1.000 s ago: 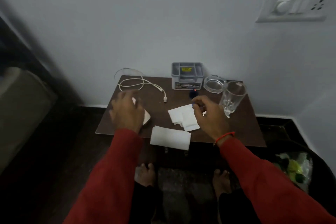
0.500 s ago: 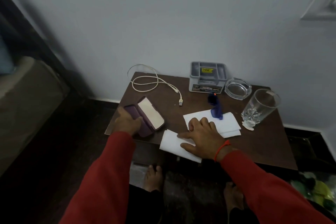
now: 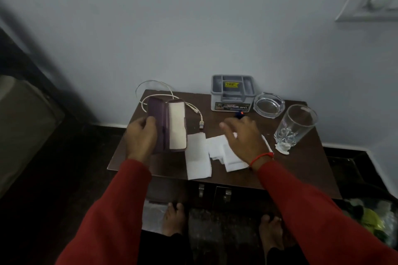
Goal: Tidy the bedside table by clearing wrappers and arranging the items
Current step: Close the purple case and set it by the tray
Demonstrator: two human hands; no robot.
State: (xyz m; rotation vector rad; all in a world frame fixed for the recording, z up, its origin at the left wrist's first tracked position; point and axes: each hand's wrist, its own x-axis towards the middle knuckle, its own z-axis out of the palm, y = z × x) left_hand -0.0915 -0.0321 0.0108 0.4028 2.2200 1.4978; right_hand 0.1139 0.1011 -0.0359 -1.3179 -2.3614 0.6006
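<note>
My left hand (image 3: 141,135) grips an opened purple case (image 3: 167,123) with a cream lining, lifted over the left part of the dark wooden bedside table (image 3: 305,163). My right hand (image 3: 243,137) hovers with spread fingers over several white tissues (image 3: 198,156) lying at the table's front middle, holding nothing. A white USB cable (image 3: 193,109) loops at the back left, partly behind the case. A small blue object (image 3: 238,114) peeks out just beyond my right fingers. A crumpled white scrap (image 3: 283,148) lies at the foot of the drinking glass (image 3: 295,128).
A grey compartment box (image 3: 232,92) stands against the wall, with a glass ashtray (image 3: 269,104) to its right. A bin with green and white rubbish (image 3: 372,219) sits on the floor at the lower right. My bare feet (image 3: 174,217) are under the table's front edge.
My left hand has lifted the opened case off the table and away from me. My right hand has risen off the tissues and moved toward the back of the table.
</note>
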